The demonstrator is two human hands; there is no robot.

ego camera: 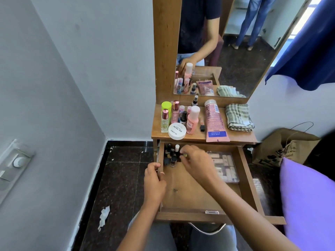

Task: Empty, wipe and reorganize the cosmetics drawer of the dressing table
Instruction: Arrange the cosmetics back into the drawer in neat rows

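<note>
**Drawer open, small bottles left to lift out**

The drawer (251, 180) is pulled out below the surface (239, 137). It is stiff, boxy, brown wood-grain board, and its floor is mostly bare. It should slide easily, so steadying it by a side wall makes sense. The left grip (154, 180) is clenched over the left wall, thumb inside.

On the surface, at the right, lies a folded checked cloth (238, 117), soft and limp, easy to bunch for wiping. Beside it a long pink tube (214, 122) of squashy plastic lies flat.

In the drawer's right half sits a clear box (226, 167) of hard, glossy plastic, likely light and best taken by both long edges.

At the back left corner stand small bottles (173, 158) with dark caps, probably glass. They look light, slick, breakable and prone to knock each other over, so they are best pinched one at a time at the cap or waist.

The right grip (197, 163) pinches a small yellow-green thing (184, 155) just beside them; I cannot tell what it is.
</note>
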